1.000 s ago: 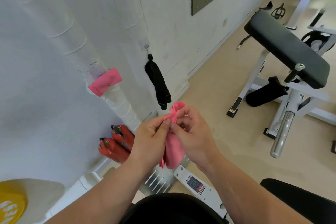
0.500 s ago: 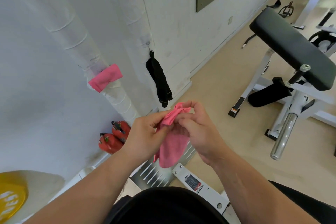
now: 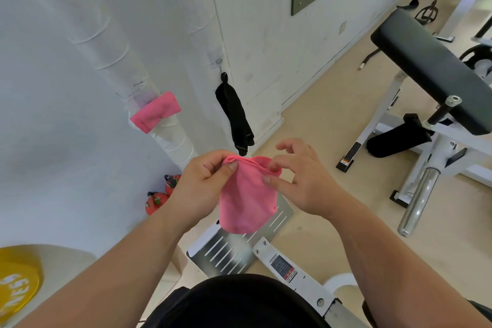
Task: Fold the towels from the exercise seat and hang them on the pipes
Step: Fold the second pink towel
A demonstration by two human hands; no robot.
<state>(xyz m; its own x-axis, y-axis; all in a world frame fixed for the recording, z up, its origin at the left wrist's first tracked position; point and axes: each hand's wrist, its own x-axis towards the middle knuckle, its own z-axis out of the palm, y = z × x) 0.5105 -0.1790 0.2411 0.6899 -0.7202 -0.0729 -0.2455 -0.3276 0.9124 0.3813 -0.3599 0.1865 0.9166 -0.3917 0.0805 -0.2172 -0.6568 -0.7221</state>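
Note:
A small pink towel (image 3: 246, 200) hangs in front of me, folded over at its top edge. My left hand (image 3: 205, 184) pinches its top left corner between thumb and fingers. My right hand (image 3: 300, 181) pinches the top right corner with thumb and forefinger, the other fingers spread. Another pink towel (image 3: 155, 111) is draped over the white wrapped pipe (image 3: 117, 53) on the left. A black towel (image 3: 235, 118) hangs from a second white pipe (image 3: 210, 34) against the wall.
A black padded exercise seat (image 3: 431, 69) on a white frame stands at the right, with a chrome bar (image 3: 419, 202) below it. A slotted metal footplate (image 3: 234, 247) lies under my hands. Red kettlebells (image 3: 157, 201) sit by the wall, a yellow weight plate (image 3: 16, 287) at lower left.
The bunched towel has been spread out wider between my hands. My right hand has moved right to the towel's other corner and its fingers have opened out.

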